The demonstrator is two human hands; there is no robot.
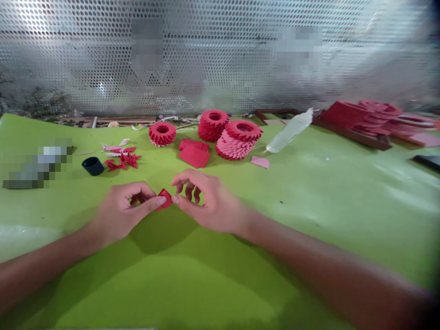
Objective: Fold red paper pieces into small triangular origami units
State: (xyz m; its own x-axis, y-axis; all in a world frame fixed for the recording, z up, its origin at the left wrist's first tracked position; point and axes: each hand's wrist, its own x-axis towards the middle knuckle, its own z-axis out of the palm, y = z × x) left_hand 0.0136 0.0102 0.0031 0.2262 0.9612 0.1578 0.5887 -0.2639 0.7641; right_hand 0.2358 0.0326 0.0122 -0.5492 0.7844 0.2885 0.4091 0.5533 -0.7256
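Between thumb and fingers, my left hand [125, 208] pinches a small folded piece of red paper [165, 199] above the green table. Just to the right of it is my right hand [209, 199], its thumb and curled fingers apart with nothing visible between them. The right thumb tip is very close to the paper's edge; whether it touches I cannot tell. Beyond the hands lies a stack of flat red paper pieces [195, 155]. Several folded red paper shapes [123, 161] lie to the left, beside a dark blue cup-like ring [92, 166].
Behind the paper stack stand red and pink folded-paper rings [237, 142] and a smaller red ring [162, 134]. A translucent squeeze bottle [290, 131] leans near a pink paper slip [260, 162]. At the back right, a brown tray [354, 134] holds red paper pieces. A perforated metal panel [220, 55] rises behind.
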